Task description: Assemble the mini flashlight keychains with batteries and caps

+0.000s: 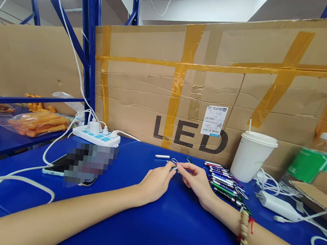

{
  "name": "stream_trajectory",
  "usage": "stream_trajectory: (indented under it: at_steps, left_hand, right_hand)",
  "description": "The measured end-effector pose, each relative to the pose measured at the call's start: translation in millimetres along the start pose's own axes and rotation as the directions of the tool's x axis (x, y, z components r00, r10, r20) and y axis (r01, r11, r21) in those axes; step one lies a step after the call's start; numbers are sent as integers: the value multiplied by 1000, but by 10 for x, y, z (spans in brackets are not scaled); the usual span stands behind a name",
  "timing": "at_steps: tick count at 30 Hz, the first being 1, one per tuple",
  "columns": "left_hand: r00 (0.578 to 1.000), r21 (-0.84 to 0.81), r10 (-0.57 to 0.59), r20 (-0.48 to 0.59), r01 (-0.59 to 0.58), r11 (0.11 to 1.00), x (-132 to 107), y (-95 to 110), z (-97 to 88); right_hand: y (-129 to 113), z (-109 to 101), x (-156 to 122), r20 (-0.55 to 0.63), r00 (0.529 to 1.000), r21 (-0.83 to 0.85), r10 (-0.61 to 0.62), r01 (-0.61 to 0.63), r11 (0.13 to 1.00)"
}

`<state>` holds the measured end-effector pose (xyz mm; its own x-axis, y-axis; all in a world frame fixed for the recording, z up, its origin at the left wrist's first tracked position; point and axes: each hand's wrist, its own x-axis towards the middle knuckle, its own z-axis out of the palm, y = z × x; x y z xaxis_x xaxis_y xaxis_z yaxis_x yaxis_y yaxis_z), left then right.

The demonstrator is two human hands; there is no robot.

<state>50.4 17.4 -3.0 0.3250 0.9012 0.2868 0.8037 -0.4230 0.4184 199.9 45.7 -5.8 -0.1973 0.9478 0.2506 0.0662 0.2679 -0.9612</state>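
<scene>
My left hand (156,182) and my right hand (196,180) meet over the middle of the blue table, fingertips pinched together. Between them is a small silver metal piece (174,168), mostly hidden by the fingers. A thin cord loop (174,160) shows just behind the fingertips; whether it is joined to the piece I cannot tell. Behind my left hand lies a short silver tube (162,156), with a dark loop (188,159) farther right. Beside my right hand is a pile of slim, shiny pen-like sticks (226,183) in silver, green, purple, red and black.
A white lidded cup (252,157), a green-labelled bottle (312,163) and a white power adapter (279,205) stand at right. On the left are a power strip (97,135), phones (56,166) and loose white cables. A cardboard wall (143,91) closes off the back.
</scene>
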Motion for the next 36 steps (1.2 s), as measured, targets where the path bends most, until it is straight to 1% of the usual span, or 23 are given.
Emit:
stream_trajectory:
  at_steps: [3,7,9,13,15,18,23,29,33,36]
  left_hand:
    - [1000,-42,-2,-1,2,999,8,-25,-5]
    - [1000,-81,11,4,-11,997,8,-53,-9]
    - [1000,-110,25,-1,-25,994,10,-66,-5]
    - [999,-190,39,-10,-40,981,24,-90,9]
    - [999,-229,49,-20,-52,972,27,-95,12]
    - [998,-260,65,-26,-69,963,22,-93,1]
    - [995,-269,102,19,-93,959,4,-76,-32]
    - [990,-243,127,61,-109,964,-6,-87,-36]
    - [982,-225,168,84,-146,964,-19,-92,-45]
    - [978,-191,190,89,-170,967,-30,-78,-58]
  right_hand:
    - [51,-9,53,39,999,1,7,-7,1000]
    - [88,-50,48,82,997,-15,8,-7,1000]
    - [85,-65,32,99,995,15,-15,14,1000]
    - [80,-88,15,188,980,54,-60,50,997]
    - [93,-102,15,224,974,43,-46,37,998]
    - [118,-122,15,247,968,23,-37,32,999]
    - [83,-143,-16,267,959,8,-91,93,996]
    - [23,-154,-58,262,956,-68,-130,153,986]
    - [50,-170,-48,248,958,-68,-145,167,984]
    - [60,-182,-40,209,968,-74,-141,160,984]
